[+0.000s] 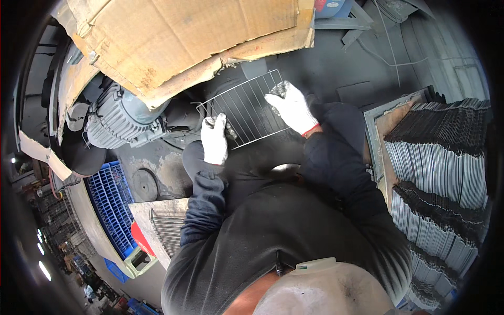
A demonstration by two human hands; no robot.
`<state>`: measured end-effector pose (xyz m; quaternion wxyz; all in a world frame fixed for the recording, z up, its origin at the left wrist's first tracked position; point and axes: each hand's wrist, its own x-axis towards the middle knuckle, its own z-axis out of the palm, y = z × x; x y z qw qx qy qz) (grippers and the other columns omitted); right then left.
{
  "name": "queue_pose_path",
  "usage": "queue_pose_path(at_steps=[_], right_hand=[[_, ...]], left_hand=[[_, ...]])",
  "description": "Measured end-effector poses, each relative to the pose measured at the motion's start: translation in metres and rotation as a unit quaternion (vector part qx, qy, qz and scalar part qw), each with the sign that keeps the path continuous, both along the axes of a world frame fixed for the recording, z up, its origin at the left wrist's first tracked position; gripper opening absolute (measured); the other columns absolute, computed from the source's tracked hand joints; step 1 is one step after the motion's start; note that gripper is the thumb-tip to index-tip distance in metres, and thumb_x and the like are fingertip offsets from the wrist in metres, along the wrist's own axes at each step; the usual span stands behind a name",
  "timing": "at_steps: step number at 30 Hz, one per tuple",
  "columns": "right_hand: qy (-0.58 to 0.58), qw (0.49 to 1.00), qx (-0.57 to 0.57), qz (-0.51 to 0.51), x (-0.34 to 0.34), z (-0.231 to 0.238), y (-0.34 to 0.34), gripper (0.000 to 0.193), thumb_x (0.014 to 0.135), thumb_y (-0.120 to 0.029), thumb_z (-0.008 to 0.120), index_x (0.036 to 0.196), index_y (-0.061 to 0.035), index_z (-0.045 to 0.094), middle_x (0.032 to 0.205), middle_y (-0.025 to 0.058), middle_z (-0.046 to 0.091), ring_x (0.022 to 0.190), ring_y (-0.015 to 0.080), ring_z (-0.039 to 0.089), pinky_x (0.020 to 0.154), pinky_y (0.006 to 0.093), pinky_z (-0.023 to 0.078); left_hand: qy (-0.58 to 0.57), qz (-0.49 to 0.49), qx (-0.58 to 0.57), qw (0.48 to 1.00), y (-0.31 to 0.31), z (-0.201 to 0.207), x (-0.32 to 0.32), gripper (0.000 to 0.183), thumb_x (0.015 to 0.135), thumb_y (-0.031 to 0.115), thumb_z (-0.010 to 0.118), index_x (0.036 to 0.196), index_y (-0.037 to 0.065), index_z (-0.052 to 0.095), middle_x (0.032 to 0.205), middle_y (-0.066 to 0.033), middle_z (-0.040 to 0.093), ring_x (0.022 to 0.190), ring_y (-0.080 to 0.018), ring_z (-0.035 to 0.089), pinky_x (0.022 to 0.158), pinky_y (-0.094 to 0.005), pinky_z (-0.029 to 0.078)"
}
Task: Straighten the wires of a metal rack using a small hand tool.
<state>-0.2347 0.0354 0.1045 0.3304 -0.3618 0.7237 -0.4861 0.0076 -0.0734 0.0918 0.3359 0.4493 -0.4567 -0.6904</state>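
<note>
Between my two hands is a rectangular wire rack [247,107], made of thin parallel bars inside a metal frame. My left hand [214,140], in a white work glove, grips its near left side, with the thumb on top and the fingers partly hidden beneath. My right hand [294,109], gloved in white with a red cuff edge, holds the right side of the rack. The rack hangs tilted above the dark floor, in front of my knees. Its far left corner reaches toward the cardboard.
A large cardboard sheet [194,39] covers the far side, above a grey finned motor [118,118]. Tall stacks of wire racks [438,168] stand to my right. At left are a blue plastic crate [111,197] and more wire racks [167,231] on a board.
</note>
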Motion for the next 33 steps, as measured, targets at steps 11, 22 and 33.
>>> queue_pose_path(at_steps=[11,22,33], right_hand=[[-0.134,0.976,-0.072,-0.156,-0.038,0.021,0.037,0.016,0.101,-0.008,0.078,0.105,-0.0065,0.063,0.090,-0.0002,0.065,0.070,0.0098,0.060,0.065,0.0263,0.051],[-0.095,0.982,-0.068,-0.151,-0.036,0.016,0.039,0.017,0.101,-0.009,0.078,0.108,-0.0037,0.065,0.095,0.0021,0.068,0.077,0.0109,0.064,0.070,0.0284,0.053],[-0.181,0.982,-0.040,-0.047,0.005,-0.001,-0.006,0.018,0.099,-0.010,0.080,0.109,-0.0031,0.066,0.092,0.0019,0.068,0.076,0.0113,0.064,0.069,0.0293,0.055]], left_hand=[[0.018,-0.080,-0.062,0.995,0.014,0.013,-0.059,0.026,0.105,0.016,0.075,0.096,0.004,0.055,0.076,-0.0048,0.064,0.063,-0.0125,0.060,0.062,-0.0300,0.050],[-0.066,-0.093,-0.116,0.987,0.008,0.016,-0.055,0.027,0.103,0.019,0.079,0.094,0.004,0.058,0.072,-0.0053,0.065,0.064,-0.0129,0.063,0.060,-0.0316,0.051],[-0.004,-0.012,0.051,0.999,-0.005,0.009,0.005,0.026,0.107,0.017,0.073,0.096,0.010,0.050,0.076,-0.0047,0.062,0.058,-0.0144,0.062,0.052,-0.0300,0.052]])
